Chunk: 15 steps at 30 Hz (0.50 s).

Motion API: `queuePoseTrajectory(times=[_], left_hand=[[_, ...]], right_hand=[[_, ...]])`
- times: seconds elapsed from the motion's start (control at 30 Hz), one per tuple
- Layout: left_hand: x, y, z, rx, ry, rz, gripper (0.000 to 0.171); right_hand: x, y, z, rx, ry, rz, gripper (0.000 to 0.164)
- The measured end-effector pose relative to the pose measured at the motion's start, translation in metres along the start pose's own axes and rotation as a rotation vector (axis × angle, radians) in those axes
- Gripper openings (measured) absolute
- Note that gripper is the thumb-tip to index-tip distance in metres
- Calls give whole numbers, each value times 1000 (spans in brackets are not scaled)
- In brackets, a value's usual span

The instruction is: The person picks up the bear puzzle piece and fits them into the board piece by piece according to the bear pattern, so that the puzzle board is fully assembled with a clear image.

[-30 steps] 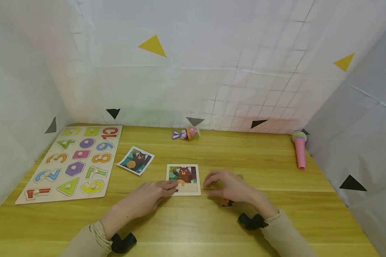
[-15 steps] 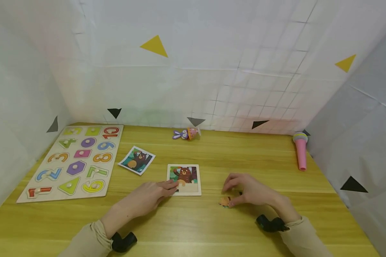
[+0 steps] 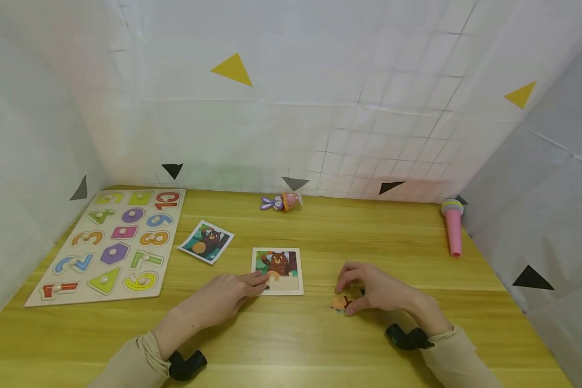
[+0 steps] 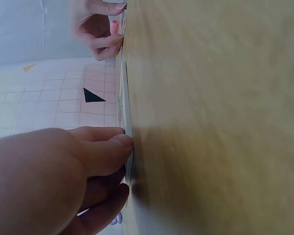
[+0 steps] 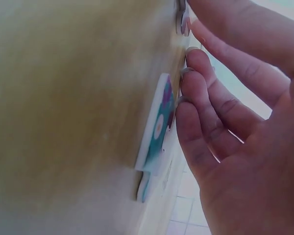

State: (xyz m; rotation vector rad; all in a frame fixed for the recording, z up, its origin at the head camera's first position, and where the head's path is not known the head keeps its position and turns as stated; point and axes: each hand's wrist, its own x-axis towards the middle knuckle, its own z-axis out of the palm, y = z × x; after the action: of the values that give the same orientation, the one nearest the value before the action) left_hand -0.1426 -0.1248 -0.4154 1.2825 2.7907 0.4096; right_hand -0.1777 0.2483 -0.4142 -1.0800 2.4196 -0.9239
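A small framed puzzle board point(image 3: 293, 292) with a bear picture lies in the middle; part of its lower area shows bare wood. My left hand point(image 3: 228, 296) holds its lower left corner, with thumb and fingers at the edge in the left wrist view. To the right of the board, my right hand point(image 3: 380, 288) pinches an orange-brown puzzle piece point(image 3: 338, 303) between thumb and fingers, low over the table. Another puzzle piece point(image 5: 159, 125), teal with a white spot, lies near the right hand's other fingers; the hand mostly hides it in the head view.
A bear picture card point(image 3: 206, 242) lies left of the board. Farther left is a wooden number-and-shape board point(image 3: 167, 269). A rabbit figure point(image 3: 281, 202) lies at the back, and a pink toy microphone point(image 3: 453, 229) at the right. White sheets point(image 3: 291, 129) enclose the table.
My right hand has moved right, away from the puzzle board, down to the orange-brown puzzle piece, which has since turned slightly between its fingers. My left hand has stayed on the board.
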Motion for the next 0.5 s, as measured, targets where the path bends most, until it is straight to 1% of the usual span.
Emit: queuePoseTrajectory(times=[0.2, 0.4, 0.5], left_hand=[[0, 0, 0, 2, 2, 2, 36], [0, -1, 1, 3, -5, -1, 37], [0, -1, 1, 12, -4, 0, 38]], right_hand=[[0, -3, 0, 6, 8, 27, 26], [0, -4, -1, -15, 22, 66, 21], [0, -5, -1, -20, 22, 72, 21]])
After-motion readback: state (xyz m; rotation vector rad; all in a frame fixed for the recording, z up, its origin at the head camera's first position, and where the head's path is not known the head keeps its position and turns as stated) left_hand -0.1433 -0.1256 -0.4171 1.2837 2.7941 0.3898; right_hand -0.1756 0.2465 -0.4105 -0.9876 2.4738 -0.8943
